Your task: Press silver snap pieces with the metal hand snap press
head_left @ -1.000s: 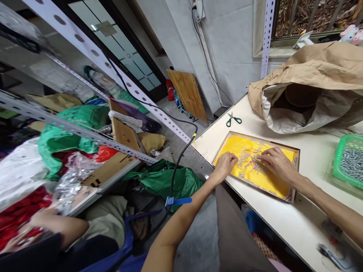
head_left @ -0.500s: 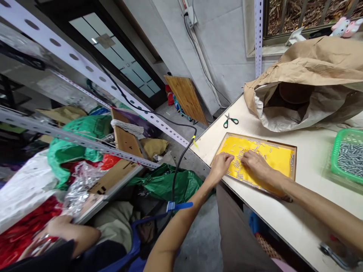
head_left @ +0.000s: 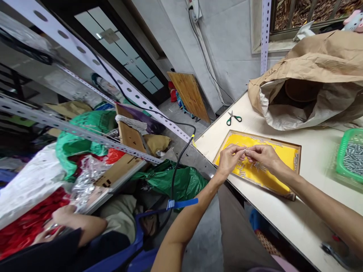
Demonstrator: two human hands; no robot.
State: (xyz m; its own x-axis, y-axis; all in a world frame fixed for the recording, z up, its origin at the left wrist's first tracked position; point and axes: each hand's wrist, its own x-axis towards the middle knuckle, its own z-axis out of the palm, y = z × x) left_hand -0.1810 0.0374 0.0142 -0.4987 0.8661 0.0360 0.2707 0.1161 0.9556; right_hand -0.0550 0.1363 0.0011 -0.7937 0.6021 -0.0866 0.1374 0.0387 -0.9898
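Above a shallow tray lined in yellow [head_left: 279,172], my left hand [head_left: 230,159] and my right hand [head_left: 264,155] meet fingertip to fingertip. Both are closed in a pinch around a small silvery piece [head_left: 245,149], too small to make out fully. Slim silvery pin-like pieces [head_left: 241,172] lie scattered over the yellow lining beneath, some gathered along the tray's edges. Part of the lining is hidden by my hands.
Green-handled scissors [head_left: 234,118] lie behind the tray. A large open paper sack [head_left: 312,68] stands at the back right; a green basket [head_left: 340,158] of metal pieces is at the right edge. At lower left, another person's hand [head_left: 64,215] works by red material.
My hands have risen from the tray's surface and come together, now pinching a small piece between them. The view has shifted slightly.
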